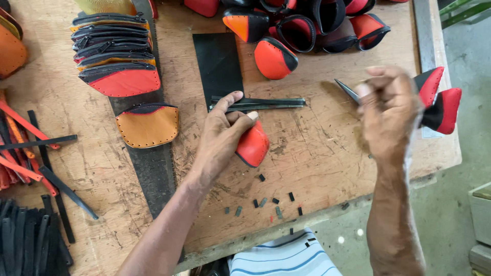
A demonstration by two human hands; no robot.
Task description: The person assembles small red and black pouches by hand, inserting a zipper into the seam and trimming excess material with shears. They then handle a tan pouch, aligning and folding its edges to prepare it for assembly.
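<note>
Taking the red leather piece (252, 145) under the left hand (220, 140) as landmark: to its right the wooden table (317, 148) lies bare as far as the raised right hand (389, 115), and towards the near edge only small black offcuts (266, 202) lie scattered. Just beyond it black strips (258, 104) and a black sheet (219, 64) lie flat, with a heap of red-and-black pieces (302, 28) farther back. To its left an orange pouch (148, 125) and a stack of zipped pieces (115, 53) block the way.

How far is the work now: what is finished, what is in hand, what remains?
Done, it seems: shaped red-and-black pieces heaped at the bench's far edge. In hand: left hand presses a red piece; right hand lifts a dark blade. Left: stacked flat pieces and black strips.
</note>
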